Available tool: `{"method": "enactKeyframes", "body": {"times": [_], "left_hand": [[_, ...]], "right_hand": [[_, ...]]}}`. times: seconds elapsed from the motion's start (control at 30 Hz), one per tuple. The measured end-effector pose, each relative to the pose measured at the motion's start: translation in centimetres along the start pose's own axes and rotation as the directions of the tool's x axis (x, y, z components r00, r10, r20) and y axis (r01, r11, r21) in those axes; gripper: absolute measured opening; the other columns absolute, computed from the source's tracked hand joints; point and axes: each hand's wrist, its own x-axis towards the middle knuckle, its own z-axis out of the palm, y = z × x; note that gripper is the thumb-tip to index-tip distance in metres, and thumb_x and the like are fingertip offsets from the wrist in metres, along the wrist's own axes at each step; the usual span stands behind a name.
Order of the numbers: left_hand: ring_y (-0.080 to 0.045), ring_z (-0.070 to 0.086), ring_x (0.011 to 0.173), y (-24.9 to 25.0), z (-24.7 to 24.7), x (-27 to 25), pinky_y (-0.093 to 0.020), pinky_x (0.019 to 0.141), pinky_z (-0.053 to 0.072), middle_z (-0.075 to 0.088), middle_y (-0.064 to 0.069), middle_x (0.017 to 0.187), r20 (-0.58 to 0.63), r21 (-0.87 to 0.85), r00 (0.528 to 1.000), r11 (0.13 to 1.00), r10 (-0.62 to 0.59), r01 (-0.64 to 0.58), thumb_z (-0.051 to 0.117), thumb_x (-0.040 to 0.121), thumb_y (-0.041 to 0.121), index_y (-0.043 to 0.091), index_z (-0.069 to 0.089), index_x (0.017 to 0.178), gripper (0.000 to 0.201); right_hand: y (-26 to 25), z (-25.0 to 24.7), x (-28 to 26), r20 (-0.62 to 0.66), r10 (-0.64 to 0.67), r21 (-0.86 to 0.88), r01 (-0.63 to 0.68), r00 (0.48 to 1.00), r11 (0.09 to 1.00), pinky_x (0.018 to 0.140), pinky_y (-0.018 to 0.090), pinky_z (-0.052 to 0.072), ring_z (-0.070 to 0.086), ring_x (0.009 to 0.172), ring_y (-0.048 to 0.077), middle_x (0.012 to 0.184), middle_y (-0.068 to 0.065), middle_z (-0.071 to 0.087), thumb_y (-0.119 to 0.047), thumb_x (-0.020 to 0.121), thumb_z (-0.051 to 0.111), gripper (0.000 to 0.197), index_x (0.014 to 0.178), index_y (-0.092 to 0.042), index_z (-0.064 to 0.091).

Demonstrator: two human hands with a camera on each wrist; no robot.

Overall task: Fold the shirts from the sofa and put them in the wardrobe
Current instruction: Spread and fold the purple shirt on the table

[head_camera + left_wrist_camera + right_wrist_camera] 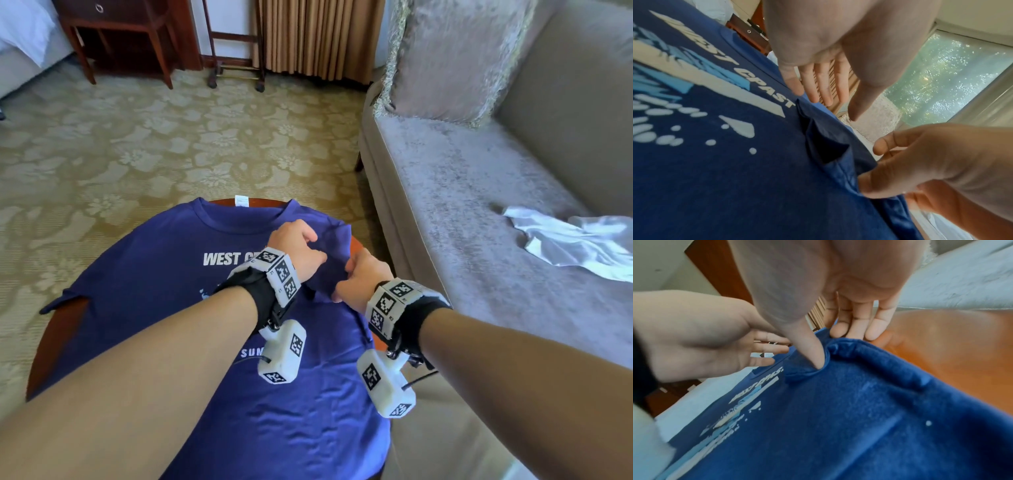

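While a blue shirt (pixel 164 308) covers the round wooden table (pixel 61 342) at lower centre, the right hand (pixel 364 279) pinches its sleeve; the left hand (pixel 294 245) hovers, fingers relaxed, beside the grey sofa (pixel 479 192) on floral carpet (pixel 171 137).

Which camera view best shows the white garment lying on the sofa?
The head view: the white garment lies crumpled on the sofa seat, whole and unobstructed. Neither wrist view plainly shows it; both are filled by the blue shirt.

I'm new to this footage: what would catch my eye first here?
A blue T-shirt with white lettering lies spread face up over a round wooden table. Both hands work its sleeve at the table's sofa side: the right hand pinches a fold, the left hand beside it. A crumpled white shirt waits on the grey sofa.
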Motion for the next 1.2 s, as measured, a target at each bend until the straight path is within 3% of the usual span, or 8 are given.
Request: {"method": "enactKeyframes", "body": {"times": [0.23,0.37,0.43,0.47,0.5,0.67,1.0,1.2], "left_hand": [[-0.034,0.06,0.105,3.2,1.9,4.0,-0.038,0.089,0.047,0.063,-0.017,0.115,0.1,0.055,0.995,0.999,-0.005,-0.001,0.071,0.081,0.04,0.007,0.054,0.126,0.058],[-0.033,0.046,0.061,4.5,3.1,6.1,-0.037,0.058,0.042,0.062,-0.012,0.079,0.182,0.181,0.983,0.984,-0.039,0.006,0.07,0.083,0.042,0.004,0.059,0.08,0.04],[-0.016,0.06,0.074,4.7,3.6,7.0,-0.032,0.051,0.031,0.053,0.001,0.104,0.215,0.296,0.974,0.955,-0.073,0.006,0.068,0.086,0.041,0.017,0.057,0.074,0.029],[-0.019,0.051,0.062,4.7,3.9,7.5,-0.031,0.052,0.032,0.027,0.006,0.077,0.21,0.354,0.972,0.935,-0.105,0.025,0.067,0.087,0.042,0.017,0.055,0.073,0.031],[-0.02,0.05,0.063,4.8,4.2,7.9,-0.029,0.058,0.034,0.056,-0.008,0.075,0.191,0.399,0.973,0.916,-0.129,0.043,0.066,0.088,0.043,0.015,0.05,0.071,0.036],[-0.019,0.042,0.057,3.9,4.9,10.4,-0.03,0.063,0.035,0.049,-0.002,0.067,0.101,0.476,0.987,0.877,-0.125,0.062,0.054,0.094,0.043,0.01,0.042,0.064,0.046],[-0.019,0.047,0.062,1.9,3.3,10.3,-0.03,0.065,0.041,0.049,-0.002,0.065,0.044,0.031,0.998,0.998,-0.054,0.053,0.067,0.083,0.045,0.018,0.052,0.067,0.035],[-0.019,0.048,0.073,-1.1,-2.8,7.0,-0.029,0.068,0.037,0.052,-0.005,0.078,0.008,-0.037,0.996,0.995,-0.093,0.094,0.072,0.081,0.038,0.018,0.061,0.078,0.023]], "right_hand": [[0.9,-1.0,1.3,-0.008,0.063,0.145,-0.061,0.998,0.988,0.069,0.03,0.055,0.067,0.076,0.024,0.086,0.008,0.07,-0.043,0.075,0.059,0.028,0.084,-0.016,0.062],[0.9,-2.1,2.4,0.092,0.131,0.167,-0.145,0.987,0.975,0.052,0.023,0.048,0.067,0.058,0.018,0.063,0.007,0.071,-0.036,0.081,0.059,0.031,0.086,-0.007,0.07],[0.9,-2.4,2.6,0.145,0.107,0.128,-0.126,0.984,0.984,0.049,0.021,0.042,0.063,0.051,0.015,0.051,0.001,0.066,-0.036,0.08,0.064,0.029,0.075,-0.008,0.071],[0.9,-2.3,2.7,0.156,0.088,0.102,-0.105,0.984,0.989,0.05,0.022,0.043,0.064,0.052,0.015,0.05,-0.001,0.066,-0.037,0.078,0.065,0.029,0.072,-0.01,0.071],[1.0,-2.3,2.8,0.162,0.072,0.078,-0.086,0.984,0.993,0.053,0.022,0.046,0.066,0.054,0.015,0.051,-0.002,0.067,-0.038,0.076,0.066,0.028,0.07,-0.011,0.071],[1.5,-1.7,3.6,0.143,0.006,-0.069,0.004,0.99,0.998,0.068,0.031,0.059,0.07,0.068,0.02,0.059,0.002,0.07,-0.044,0.072,0.07,0.032,0.071,-0.012,0.068],[2.4,-0.8,4.4,0.037,0.048,-0.142,-0.042,0.998,0.989,0.072,0.031,0.057,0.068,0.076,0.02,0.077,0.003,0.071,-0.06,0.07,0.071,0.048,0.087,-0.016,0.066],[-0.4,-1.4,1.9,-0.173,0.108,-0.098,-0.126,0.979,0.987,0.082,0.034,0.048,0.058,0.099,0.031,0.113,0.011,0.059,-0.034,0.074,0.064,0.051,0.117,-0.011,0.051]]}}
